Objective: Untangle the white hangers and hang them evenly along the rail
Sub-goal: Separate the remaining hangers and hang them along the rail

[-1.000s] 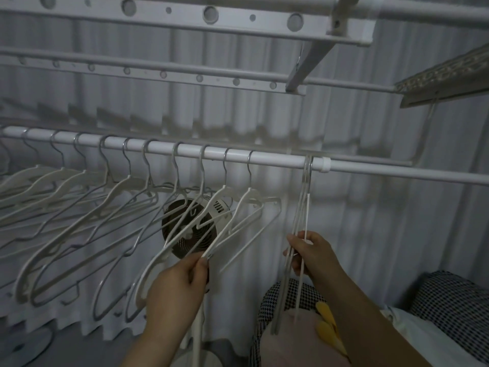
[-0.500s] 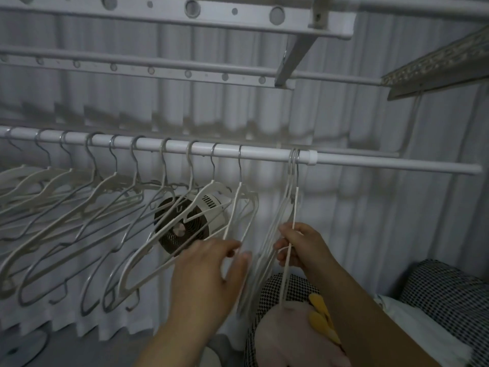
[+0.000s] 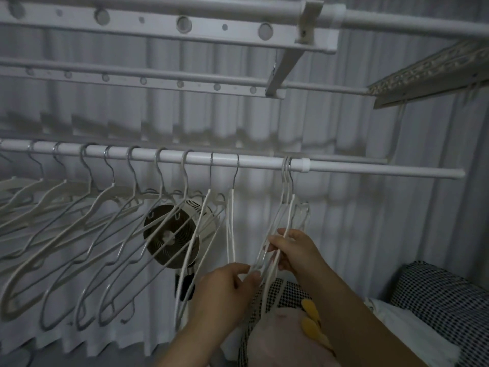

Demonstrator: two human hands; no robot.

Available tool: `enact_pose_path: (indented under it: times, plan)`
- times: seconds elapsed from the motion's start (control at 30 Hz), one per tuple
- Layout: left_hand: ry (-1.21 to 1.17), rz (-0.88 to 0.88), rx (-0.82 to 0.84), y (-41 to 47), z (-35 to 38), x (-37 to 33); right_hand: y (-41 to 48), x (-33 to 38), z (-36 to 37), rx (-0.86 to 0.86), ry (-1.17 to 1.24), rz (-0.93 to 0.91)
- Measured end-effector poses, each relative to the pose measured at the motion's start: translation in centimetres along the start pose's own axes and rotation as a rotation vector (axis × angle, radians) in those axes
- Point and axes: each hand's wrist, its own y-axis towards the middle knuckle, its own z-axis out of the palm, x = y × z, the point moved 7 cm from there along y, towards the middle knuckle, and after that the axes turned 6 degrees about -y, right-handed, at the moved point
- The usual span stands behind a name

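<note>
Left hand (image 3: pixel 227 290) joins right hand (image 3: pixel 293 250) — gripping hangers (image 3: pixel 287 221).

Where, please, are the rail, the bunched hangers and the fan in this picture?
rail (image 3: pixel 264 163), head view, bare stretch between hooks
bunched hangers (image 3: pixel 288 182), head view, necks below their hooks
fan (image 3: pixel 168 236), head view, hub of the grille

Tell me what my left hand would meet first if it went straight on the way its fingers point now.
The left hand points up and right at the bunched hangers gripped by the right hand. Those wires come first; its fingertips look to be on them, though depth is unclear.
</note>
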Motion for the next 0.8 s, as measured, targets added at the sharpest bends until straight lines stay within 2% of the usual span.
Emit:
enact_pose_path:
  times: [0.17, 0.37, 0.8]
  plan:
    - [0.086, 0.003, -0.021, -0.2, -0.4, -0.3, 0.3, -0.2, -0.6, -0.016, -0.063, -0.001]
    - [0.294, 0.064, -0.211, -0.9, -2.9, -0.6, -0.1, -0.3, -2.2, -0.057, -0.068, -0.065]
    - [0.309, 0.051, -0.314, -1.6, -5.6, 1.2, -0.9, 0.0, -0.9, -0.018, 0.031, -0.022]
